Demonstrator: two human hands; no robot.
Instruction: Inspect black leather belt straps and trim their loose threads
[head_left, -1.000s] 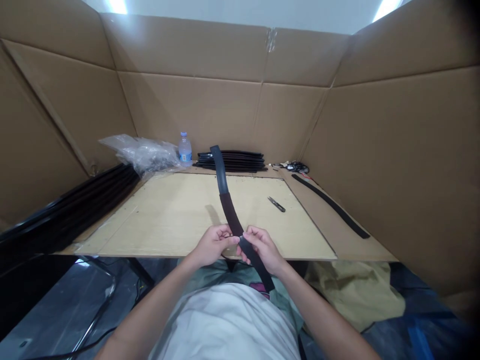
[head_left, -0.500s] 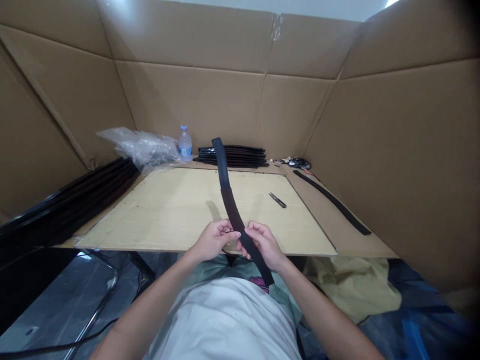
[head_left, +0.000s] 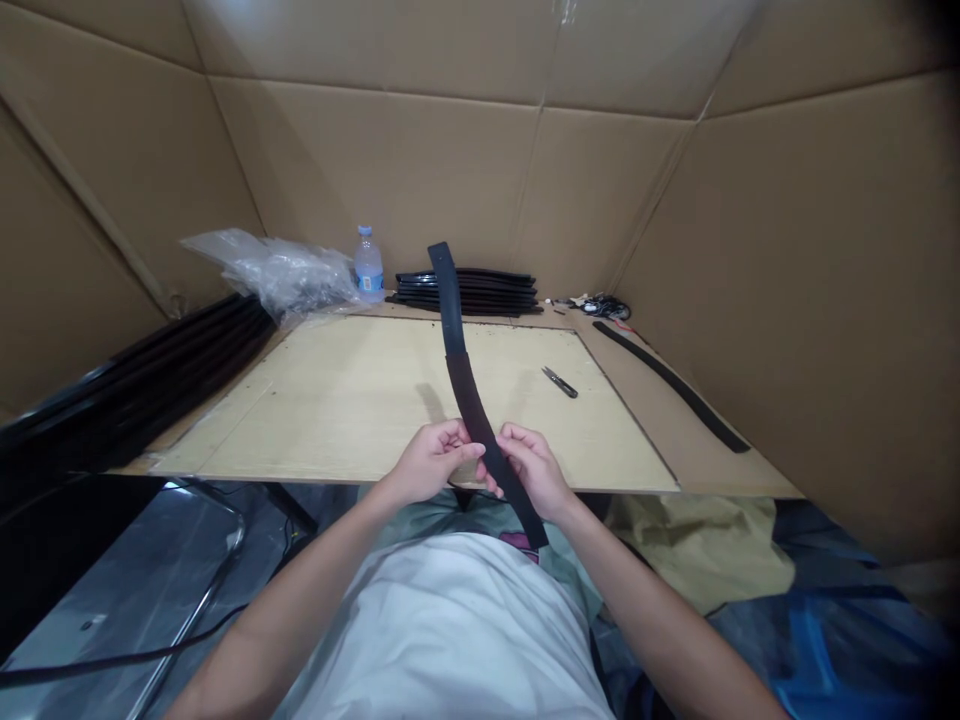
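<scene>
A long, curved black strip [head_left: 471, 392] rises at a slant over the table's near edge; its upper part is smoother and slightly narrower than the dark sleeve-like lower part. My left hand [head_left: 437, 458] pinches its left edge, thumb on the front face and fingers partly behind. On the opposite edge, my right hand [head_left: 534, 468] is closed with thumb and fingers on the strip. The strip's lower end hangs over my lap. Small thread snips [head_left: 559, 382] lie on the table to the right, apart from both hands.
Another black strip [head_left: 671, 387] lies along the table's right side. Black strips are stacked at the back [head_left: 465, 292] and in a long pile at left [head_left: 150, 385]. A water bottle [head_left: 368, 268] stands beside clear plastic bags [head_left: 289, 278]. Cardboard walls [head_left: 390, 130] enclose the table [head_left: 337, 400].
The camera view has tipped down a little, so most of the scene sits differently in the picture. Both hands keep nearly the same hold on the strip.
</scene>
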